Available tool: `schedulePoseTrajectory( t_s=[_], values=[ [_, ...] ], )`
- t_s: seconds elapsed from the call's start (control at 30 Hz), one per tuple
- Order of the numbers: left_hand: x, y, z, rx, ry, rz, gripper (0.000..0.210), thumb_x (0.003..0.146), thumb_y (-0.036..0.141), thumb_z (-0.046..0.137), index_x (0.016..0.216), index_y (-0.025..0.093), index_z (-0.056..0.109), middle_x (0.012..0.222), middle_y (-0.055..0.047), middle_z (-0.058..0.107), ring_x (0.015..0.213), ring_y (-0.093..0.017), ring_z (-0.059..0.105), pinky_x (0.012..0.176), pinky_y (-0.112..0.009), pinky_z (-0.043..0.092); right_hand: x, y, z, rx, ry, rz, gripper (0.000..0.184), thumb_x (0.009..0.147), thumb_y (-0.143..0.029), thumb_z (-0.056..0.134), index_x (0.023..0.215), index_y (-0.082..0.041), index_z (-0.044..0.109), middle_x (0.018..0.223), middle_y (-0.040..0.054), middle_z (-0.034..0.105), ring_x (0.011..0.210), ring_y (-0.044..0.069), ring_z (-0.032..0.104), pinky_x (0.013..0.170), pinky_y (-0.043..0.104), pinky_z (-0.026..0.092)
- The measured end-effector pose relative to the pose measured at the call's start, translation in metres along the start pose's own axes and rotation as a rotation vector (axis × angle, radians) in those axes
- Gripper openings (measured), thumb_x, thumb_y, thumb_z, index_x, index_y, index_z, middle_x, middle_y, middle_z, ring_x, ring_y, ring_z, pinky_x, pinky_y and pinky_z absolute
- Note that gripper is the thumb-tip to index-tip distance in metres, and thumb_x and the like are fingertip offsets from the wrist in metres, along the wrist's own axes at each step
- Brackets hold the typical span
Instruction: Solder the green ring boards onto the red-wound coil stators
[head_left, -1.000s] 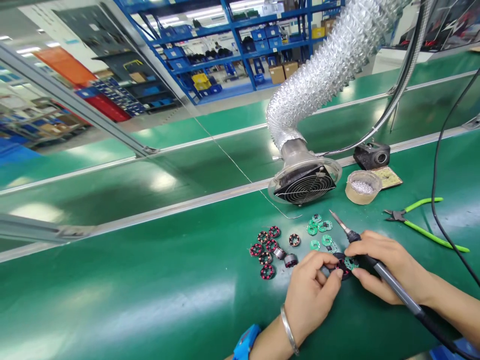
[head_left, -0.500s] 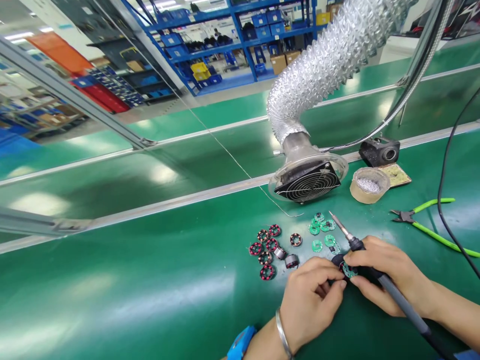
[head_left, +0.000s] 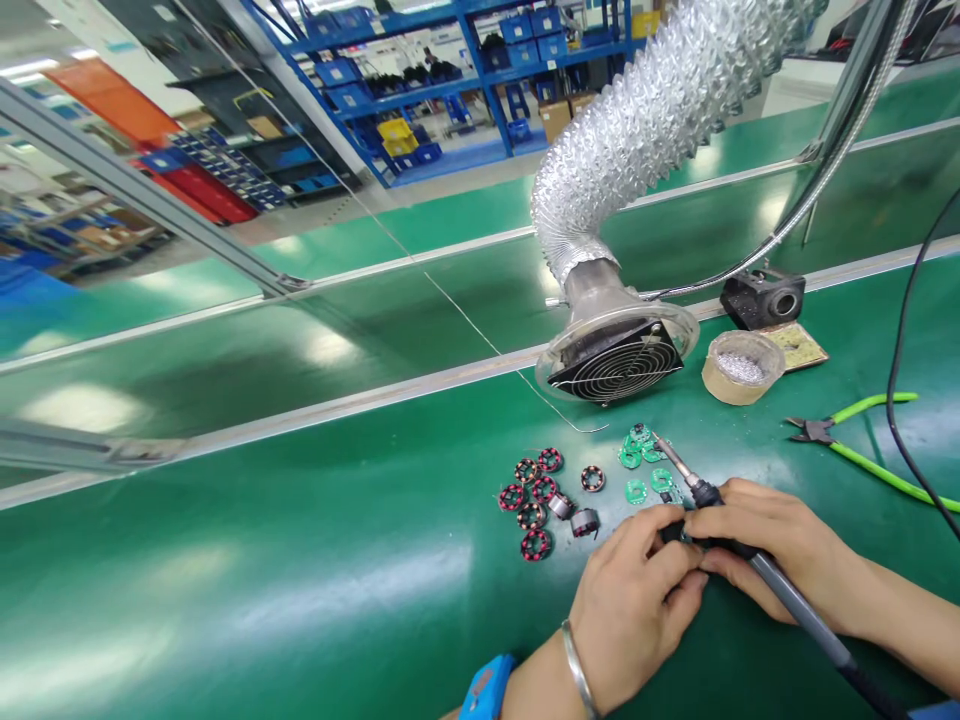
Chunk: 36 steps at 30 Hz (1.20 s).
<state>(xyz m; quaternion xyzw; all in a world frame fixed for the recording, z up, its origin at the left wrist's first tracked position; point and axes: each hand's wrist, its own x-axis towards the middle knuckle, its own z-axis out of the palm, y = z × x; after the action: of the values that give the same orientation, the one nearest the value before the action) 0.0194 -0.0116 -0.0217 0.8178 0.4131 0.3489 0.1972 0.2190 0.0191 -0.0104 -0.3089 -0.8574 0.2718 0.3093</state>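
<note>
My left hand (head_left: 637,600), with a metal bangle at the wrist, has its fingers closed on a small dark round part (head_left: 675,531), mostly hidden by the fingers. My right hand (head_left: 787,550) grips a soldering iron (head_left: 799,600), its bare tip pointing up and away over the green circuit boards. The right fingertips also pinch at the dark part, meeting the left fingers. Small round green circuit boards (head_left: 636,491) lie just beyond the hands. Several copper-wound stator rings (head_left: 535,545) are grouped to the left, with a grey-sided motor piece (head_left: 584,522) near my left hand.
A fume extractor (head_left: 622,360) on a silver duct (head_left: 645,140) hangs above the green table (head_left: 300,560). Behind to the right are a tub of metal shavings (head_left: 742,367), a yellow sponge (head_left: 801,345) and a black iron stand (head_left: 763,298). Green-handled cutters (head_left: 817,430) lie beside a black cable (head_left: 896,370).
My left fingers have moved right and up over the dark part, covering the green board that showed on it. The soldering iron's tip has shifted slightly left and away.
</note>
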Motion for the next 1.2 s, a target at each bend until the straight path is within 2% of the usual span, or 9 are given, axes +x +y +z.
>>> schedulePoseTrajectory(
  t_s=[0.07, 0.13, 0.3, 0.4, 0.63, 0.77, 0.9, 1.0, 1.2],
  values=[
    [0.002, 0.001, 0.003, 0.108, -0.009, 0.022, 0.002, 0.083, 0.02, 0.067, 0.083, 0.019, 0.064, 0.106, -0.007, 0.07, 0.082, -0.021, 0.067, 0.069, -0.032, 0.057, 0.0, 0.003, -0.005, 0.037, -0.041, 0.01, 0.023, 0.092, -0.011, 0.053, 0.112, -0.021, 0.055, 0.085, 0.0023, 0.064, 0.073, 0.014, 0.055, 0.064, 0.023, 0.045],
    [0.005, 0.0, 0.005, 0.124, -0.008, 0.026, 0.007, 0.083, 0.019, 0.067, 0.078, 0.019, 0.062, 0.097, -0.005, 0.073, 0.075, -0.02, 0.067, 0.064, -0.03, 0.054, -0.001, 0.006, -0.009, 0.067, -0.073, 0.017, 0.03, 0.09, -0.009, 0.052, 0.117, -0.022, 0.052, 0.092, 0.0028, 0.066, 0.078, 0.014, 0.06, 0.07, 0.023, 0.048],
    [0.006, -0.009, 0.0, -0.067, 0.024, 0.062, 0.012, 0.083, 0.021, 0.068, 0.073, 0.019, 0.061, 0.082, -0.001, 0.074, 0.066, -0.014, 0.067, 0.064, -0.025, 0.051, -0.006, 0.012, -0.009, 0.007, -0.081, -0.012, 0.04, 0.086, -0.002, 0.044, 0.12, -0.024, 0.052, 0.092, 0.002, 0.067, 0.076, 0.014, 0.061, 0.068, 0.024, 0.048],
    [-0.007, -0.01, -0.01, -0.076, -0.034, 0.096, 0.011, 0.083, 0.022, 0.067, 0.075, 0.019, 0.061, 0.09, -0.002, 0.075, 0.068, -0.014, 0.068, 0.065, -0.024, 0.051, -0.009, 0.015, -0.006, -0.024, -0.076, -0.024, 0.042, 0.085, -0.001, 0.043, 0.119, -0.023, 0.052, 0.094, 0.0021, 0.067, 0.078, 0.015, 0.061, 0.07, 0.026, 0.048],
    [-0.044, -0.003, -0.031, 0.141, -0.14, 0.047, 0.006, 0.085, 0.021, 0.06, 0.092, 0.021, 0.06, 0.096, -0.004, 0.074, 0.076, -0.019, 0.069, 0.064, -0.027, 0.054, -0.009, 0.014, -0.001, -0.042, -0.019, -0.05, 0.041, 0.086, -0.002, 0.045, 0.12, -0.023, 0.052, 0.096, 0.0022, 0.068, 0.076, 0.015, 0.063, 0.071, 0.027, 0.049],
    [-0.033, -0.004, -0.05, 0.2, -0.149, 0.029, 0.03, 0.083, 0.029, 0.06, 0.111, 0.018, 0.057, 0.1, -0.008, 0.072, 0.085, -0.022, 0.067, 0.072, -0.034, 0.055, -0.008, 0.012, -0.001, -0.036, -0.024, -0.029, 0.036, 0.088, -0.005, 0.045, 0.118, -0.024, 0.052, 0.093, 0.0014, 0.067, 0.076, 0.015, 0.062, 0.07, 0.027, 0.049],
    [-0.015, -0.016, -0.067, 0.479, -0.043, -0.073, 0.02, 0.085, 0.02, 0.059, 0.104, 0.017, 0.059, 0.096, -0.01, 0.069, 0.084, -0.026, 0.062, 0.074, -0.041, 0.052, -0.007, 0.01, -0.003, -0.04, -0.021, -0.032, 0.034, 0.089, -0.007, 0.044, 0.118, -0.024, 0.052, 0.093, 0.0016, 0.068, 0.074, 0.015, 0.062, 0.068, 0.027, 0.048],
    [-0.012, -0.025, -0.065, 0.516, -0.05, -0.055, 0.008, 0.088, 0.016, 0.056, 0.094, 0.018, 0.061, 0.087, -0.007, 0.068, 0.078, -0.024, 0.06, 0.071, -0.039, 0.05, -0.005, 0.01, -0.003, -0.04, -0.026, -0.034, 0.035, 0.089, -0.006, 0.044, 0.118, -0.024, 0.052, 0.093, 0.0021, 0.067, 0.074, 0.015, 0.062, 0.069, 0.027, 0.048],
    [-0.013, -0.027, -0.052, 0.365, -0.072, -0.097, 0.011, 0.09, 0.015, 0.052, 0.089, 0.018, 0.063, 0.08, -0.004, 0.069, 0.072, -0.02, 0.059, 0.068, -0.034, 0.049, -0.005, 0.009, -0.003, -0.053, -0.041, -0.023, 0.035, 0.087, -0.006, 0.044, 0.117, -0.023, 0.052, 0.085, 0.0018, 0.065, 0.069, 0.015, 0.059, 0.065, 0.027, 0.045]
  ],
)
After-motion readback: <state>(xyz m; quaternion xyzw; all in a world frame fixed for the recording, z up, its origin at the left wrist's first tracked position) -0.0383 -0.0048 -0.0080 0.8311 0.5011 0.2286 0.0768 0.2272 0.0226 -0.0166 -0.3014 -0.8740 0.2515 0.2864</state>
